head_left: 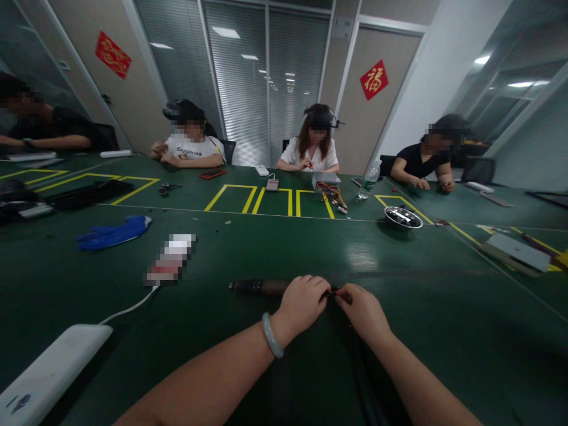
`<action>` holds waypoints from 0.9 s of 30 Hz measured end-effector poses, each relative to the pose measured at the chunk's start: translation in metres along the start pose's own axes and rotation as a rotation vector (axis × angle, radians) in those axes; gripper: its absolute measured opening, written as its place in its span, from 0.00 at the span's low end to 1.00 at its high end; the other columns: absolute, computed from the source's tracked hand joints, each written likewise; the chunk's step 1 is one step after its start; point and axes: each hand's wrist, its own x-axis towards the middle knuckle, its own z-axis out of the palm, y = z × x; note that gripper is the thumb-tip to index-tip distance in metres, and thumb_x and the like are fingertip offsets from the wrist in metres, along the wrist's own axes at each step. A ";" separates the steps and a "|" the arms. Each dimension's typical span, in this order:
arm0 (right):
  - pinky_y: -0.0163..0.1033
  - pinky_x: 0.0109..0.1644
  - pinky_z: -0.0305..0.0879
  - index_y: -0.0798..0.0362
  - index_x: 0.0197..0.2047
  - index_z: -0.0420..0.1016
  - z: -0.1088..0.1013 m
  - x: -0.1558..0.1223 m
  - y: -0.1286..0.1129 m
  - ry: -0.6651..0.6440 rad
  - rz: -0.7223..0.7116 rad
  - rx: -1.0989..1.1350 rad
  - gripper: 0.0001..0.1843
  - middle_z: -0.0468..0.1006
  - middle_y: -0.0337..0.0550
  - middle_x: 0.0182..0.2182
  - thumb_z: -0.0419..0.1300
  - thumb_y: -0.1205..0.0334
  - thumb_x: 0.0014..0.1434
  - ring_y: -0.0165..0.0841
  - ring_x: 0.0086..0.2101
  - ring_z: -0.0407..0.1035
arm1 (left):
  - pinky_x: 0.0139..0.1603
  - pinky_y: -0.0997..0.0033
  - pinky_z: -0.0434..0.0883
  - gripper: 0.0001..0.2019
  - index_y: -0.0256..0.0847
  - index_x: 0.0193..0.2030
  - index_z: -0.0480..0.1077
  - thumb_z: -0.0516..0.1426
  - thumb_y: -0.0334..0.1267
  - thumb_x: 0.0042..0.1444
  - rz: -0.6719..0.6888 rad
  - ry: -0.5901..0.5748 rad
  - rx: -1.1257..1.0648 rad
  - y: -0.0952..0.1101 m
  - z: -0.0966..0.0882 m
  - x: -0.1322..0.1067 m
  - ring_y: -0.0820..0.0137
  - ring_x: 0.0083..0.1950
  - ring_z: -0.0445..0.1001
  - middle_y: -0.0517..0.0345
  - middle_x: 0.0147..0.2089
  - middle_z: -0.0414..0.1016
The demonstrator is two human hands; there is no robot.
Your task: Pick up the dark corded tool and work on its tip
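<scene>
One dark tool [273,287] (left hand [304,303] gripping) lies crosswise, tip [231,286] leftward.

- Office premises double as a shared workroom, viewed from my remote post through the head camera.
- Framed glass partitions [293,77] with slatted blinds [239,112] line the far side, and bright ceiling lights [226,32] show in the panes: an office interior, I judge.
- Flat, pale doors carry red diamonds with gold designs, one at left [113,55], one at right [374,80]; dark chairs [479,170] stand nearby.
- I count four people [310,154] seated along one long green table [248,248], its top taped with yellow rectangles [290,203].
- A metal box trailing coloured wires [332,198] and a blue glove [113,234] suggest bench work.
</scene>
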 end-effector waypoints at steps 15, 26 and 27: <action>0.36 0.37 0.61 0.48 0.35 0.74 0.001 -0.002 -0.002 0.006 0.011 0.044 0.05 0.77 0.36 0.33 0.57 0.62 0.59 0.33 0.34 0.71 | 0.47 0.65 0.66 0.05 0.43 0.43 0.69 0.54 0.36 0.62 0.013 -0.019 0.025 -0.001 -0.002 0.000 0.66 0.48 0.70 0.58 0.46 0.73; 0.39 0.42 0.62 0.50 0.42 0.74 0.003 -0.003 -0.008 0.049 -0.235 -0.206 0.09 0.76 0.41 0.37 0.52 0.67 0.64 0.34 0.35 0.70 | 0.49 0.62 0.66 0.07 0.42 0.46 0.68 0.56 0.35 0.60 0.012 -0.001 0.018 -0.004 0.004 0.000 0.64 0.48 0.71 0.56 0.46 0.74; 0.39 0.40 0.62 0.51 0.40 0.74 0.002 -0.003 -0.009 0.052 -0.232 -0.226 0.10 0.75 0.41 0.35 0.52 0.66 0.65 0.34 0.34 0.69 | 0.49 0.62 0.66 0.07 0.42 0.46 0.68 0.56 0.35 0.60 0.014 0.000 0.017 -0.004 0.004 0.000 0.64 0.48 0.71 0.56 0.46 0.74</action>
